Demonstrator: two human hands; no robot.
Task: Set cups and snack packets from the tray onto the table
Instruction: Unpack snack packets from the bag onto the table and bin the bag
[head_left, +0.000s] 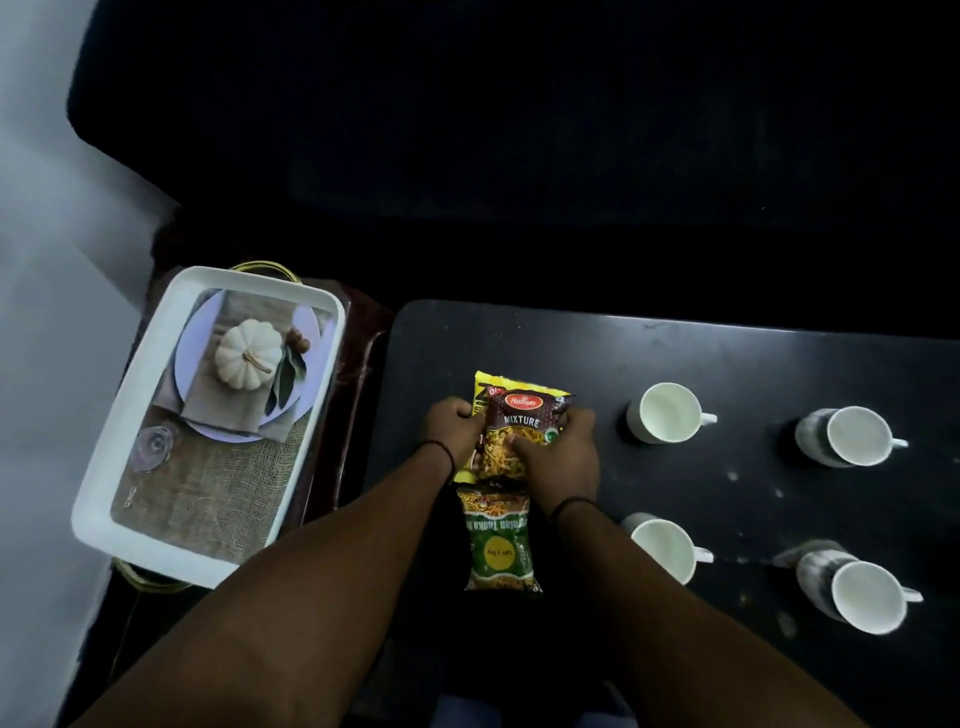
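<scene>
Packets were what both hands had hold of: a maroon "Mixture" snack packet of glossy plastic (524, 434) lay on top of a yellow snack packet (480, 389), the pair resting on the black table (675, 353) near its left end. Their long axes ran away from the person, toward the table's far edge. The left hand (451, 427) curled its fingers (464, 412) round the left edge of the pair, while the right hand (563, 452) gripped the right edge, thumb pressed on the maroon face. Both hands sat equally close, one on each side, so I judged that letting go was all that remained.

Just nearer the person, touching the pair's lower end, lay a green snack packet (500, 551), lengthwise too. Four white ceramic cups (667, 413) stood to the right in two rows, well apart from the packets. The white rectangular tray with a pumpkin print (104, 467) sat off the left of the table, holding nothing loose that I could see.

Most of the yellow packet was covered, its lettering unreadable. The right fingertips were hidden behind the packet, and the far room was too dark to make out.
</scene>
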